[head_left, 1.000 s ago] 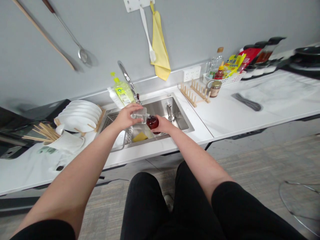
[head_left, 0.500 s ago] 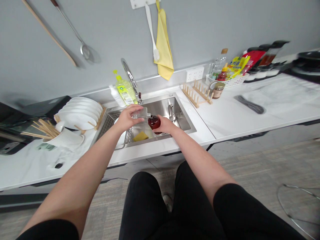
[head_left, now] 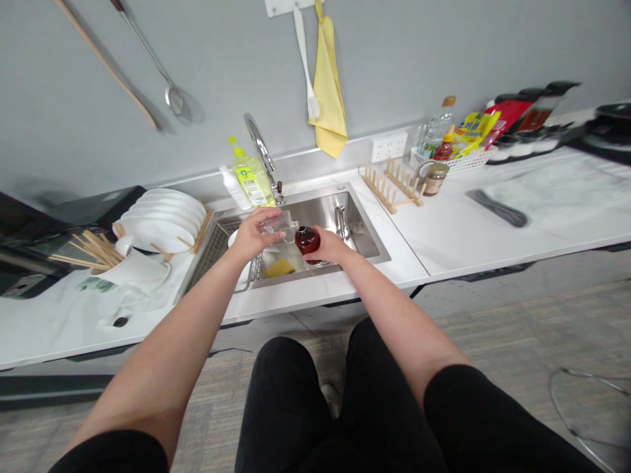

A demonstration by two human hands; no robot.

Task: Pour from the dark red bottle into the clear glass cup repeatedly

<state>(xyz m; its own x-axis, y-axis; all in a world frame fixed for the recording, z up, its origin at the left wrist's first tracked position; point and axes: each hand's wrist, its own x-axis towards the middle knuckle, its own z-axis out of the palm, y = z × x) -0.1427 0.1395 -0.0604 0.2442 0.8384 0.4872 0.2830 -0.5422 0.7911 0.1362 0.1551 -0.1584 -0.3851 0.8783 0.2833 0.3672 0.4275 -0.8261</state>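
Observation:
Over the steel sink [head_left: 369,226], my left hand [head_left: 255,233] grips a clear bottle [head_left: 283,225] laid on its side, its neck pointing right. My right hand [head_left: 329,246] is wrapped around a dark red-brown bottle [head_left: 307,242], uncapped and held nearly upright. The clear bottle's mouth is at the dark bottle's opening; whether they touch I cannot tell. Beneath the hands lies a yellow sponge [head_left: 280,267] in the sink. A wire basket [head_left: 210,246] with white dishes, partly hidden by my left hand, sits in the sink's left side.
Behind the sink stand a faucet [head_left: 263,154] and a yellow-green soap bottle [head_left: 252,174]. Racked white plates [head_left: 158,220] and a white container of chopsticks [head_left: 135,272] are on the left. To the right are a wooden rack [head_left: 392,185], a jar [head_left: 436,179] and a whisk-like dark utensil [head_left: 497,207].
The whole view has shifted slightly. Both hands keep their bottles, and the clear bottle's mouth stays by the dark bottle's opening, with little other visible difference.

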